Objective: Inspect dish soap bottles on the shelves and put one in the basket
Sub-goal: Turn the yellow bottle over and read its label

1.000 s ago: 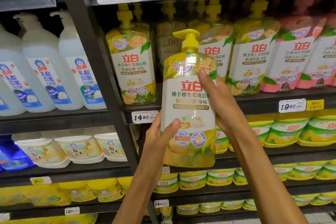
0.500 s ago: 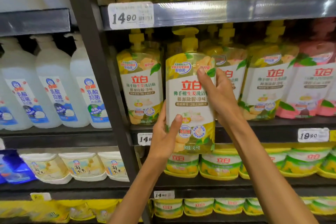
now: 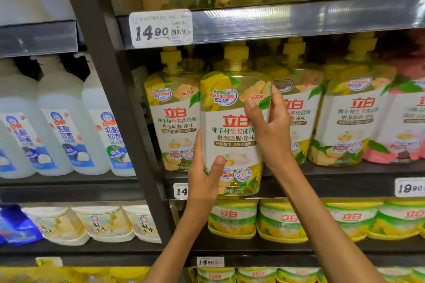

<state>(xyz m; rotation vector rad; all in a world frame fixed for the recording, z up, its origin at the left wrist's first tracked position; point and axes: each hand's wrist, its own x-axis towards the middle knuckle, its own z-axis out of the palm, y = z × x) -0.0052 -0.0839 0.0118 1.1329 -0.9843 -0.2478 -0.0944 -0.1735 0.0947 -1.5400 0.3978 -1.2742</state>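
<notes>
- The left hand (image 3: 203, 177) grips the yellow soap bottle (image 3: 232, 131) low, thumb across the front.
- The right hand (image 3: 271, 131) grips its upper right side, arm reaching up.

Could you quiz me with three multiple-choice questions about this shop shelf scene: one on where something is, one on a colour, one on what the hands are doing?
1. Where are the white bottles? A left of the dark shelf post B right of it C top shelf
2. The held bottle has a pump of which colour? A red B yellow C blue
3. How is it held? A one hand B unheld C both hands

Answers: A, they stand in the left bay; B, its pump is yellow; C, the left hand and right hand grip it.
</notes>
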